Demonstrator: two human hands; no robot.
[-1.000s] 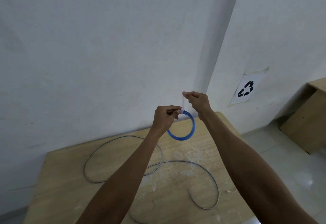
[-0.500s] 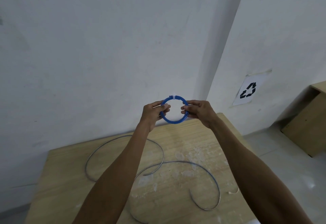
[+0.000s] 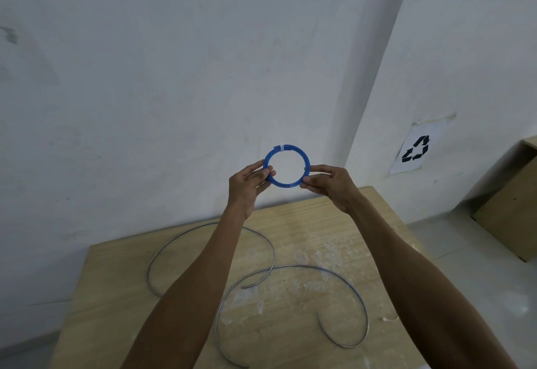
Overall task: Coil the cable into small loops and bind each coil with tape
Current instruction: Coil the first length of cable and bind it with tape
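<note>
Blue cable coil (image 3: pixel 302 156), raised since 1 s ago, now carries 1 white tape band (image 3: pixel 280 147). Left hand (image 3: pixel 248 185) and right hand (image 3: pixel 331 184) pinch opposite sides; this coil appears bound, while grey cable (image 3: pixel 343 277) lies uncoiled.

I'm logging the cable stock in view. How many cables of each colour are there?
Blue coil, taped, held in left hand and right hand: 1
Grey cable, loose on the table: 1, as far as visible
Total: 2
</note>
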